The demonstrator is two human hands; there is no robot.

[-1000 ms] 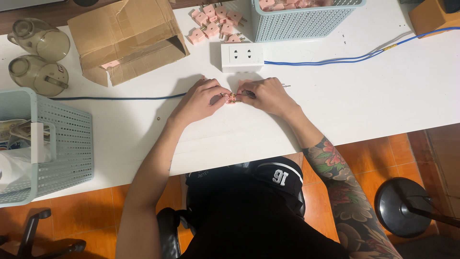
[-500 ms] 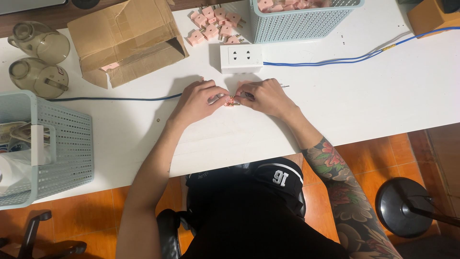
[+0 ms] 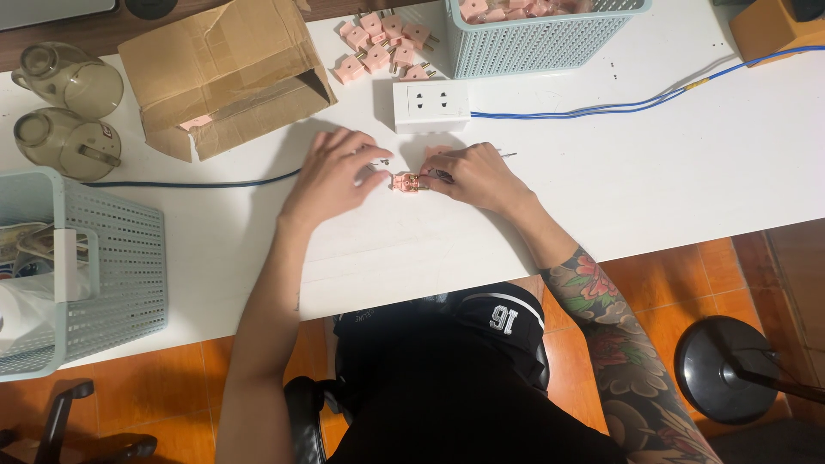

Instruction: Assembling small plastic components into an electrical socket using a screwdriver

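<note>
Pink plug body (image 3: 406, 182) lies on the white table (image 3: 653, 180), pinched at its right end by the right hand (image 3: 478, 176); the fingertips are closed on it together with a thin metal tool (image 3: 503, 155) whose tip projects past the knuckles. How firmly the fingers clamp cannot be told, since they cover the contact. Left hand (image 3: 333, 176) rests flat just left of the plug, fingers spread and loose, holding nothing; its fingertips lie near a small dark screw-like part (image 3: 384, 161), too small to identify with certainty.

Beyond the grip, away from the person, sits a white socket block (image 3: 431, 105) on a blue cable (image 3: 601, 107). Further out lies a pile of loose pink plugs (image 3: 378, 47) beside a pale blue basket (image 3: 541, 39). Left of the grip stands a torn cardboard box (image 3: 219, 77).

Risk assessment: the plug is steadied from one side only, so pressure from the tool could twist or skid it across the smooth surface. The tool tip may then slip toward the left fingers. The tiny loose part could roll off or be brushed away by the open hand.
</note>
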